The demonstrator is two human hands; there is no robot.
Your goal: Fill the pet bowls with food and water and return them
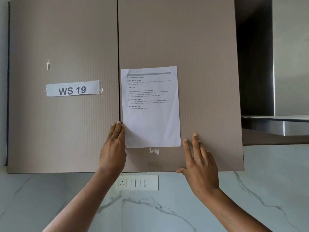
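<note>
No pet bowl, food or water shows in the head view. Two shut taupe doors of a wall cabinet (200, 47) fill the frame. My left hand (114, 148) lies flat with straight fingers over the seam between the doors, its fingertips at the left edge of a taped printed sheet (151, 106). My right hand (199, 164) presses flat on the lower part of the right door, fingers spread, thumb at the door's bottom edge. Neither hand holds anything.
A "WS 19" label (72, 89) is taped to the left door. Below the cabinet runs a white marble wall with a switch and socket plate (137, 183). A steel chimney hood (284, 124) juts out at the right.
</note>
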